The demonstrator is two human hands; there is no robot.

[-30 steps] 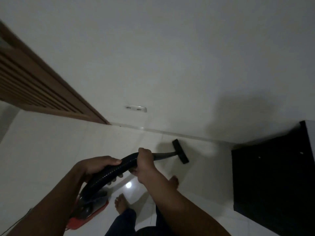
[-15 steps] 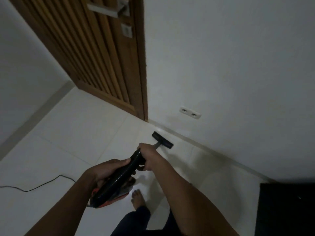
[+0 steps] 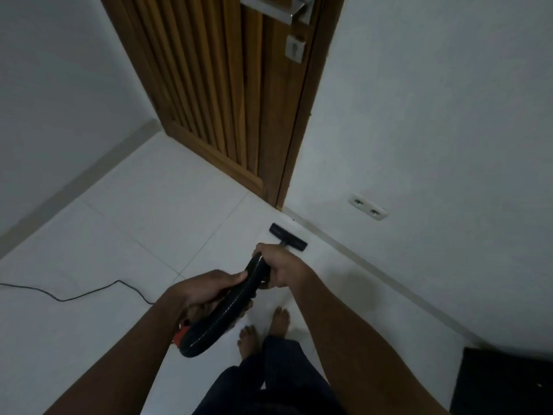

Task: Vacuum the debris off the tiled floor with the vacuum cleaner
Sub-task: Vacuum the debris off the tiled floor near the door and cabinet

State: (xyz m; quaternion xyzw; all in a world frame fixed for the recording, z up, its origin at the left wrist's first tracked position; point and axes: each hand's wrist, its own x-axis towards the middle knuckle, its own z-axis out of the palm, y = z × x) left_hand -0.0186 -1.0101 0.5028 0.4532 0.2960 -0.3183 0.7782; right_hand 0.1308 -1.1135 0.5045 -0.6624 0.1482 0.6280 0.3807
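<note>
Both hands [image 3: 209, 290] on vac hose [image 3: 227, 307], nozzle [image 3: 288, 237] nr wall.

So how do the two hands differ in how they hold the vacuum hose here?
The right hand grips the hose farther forward, near the floor nozzle, while the left hand holds it farther back, nearer the body. The right hand's fist closes around the hose end; the left hand's thumb lies along the top. Both are shut on the hose.
</note>
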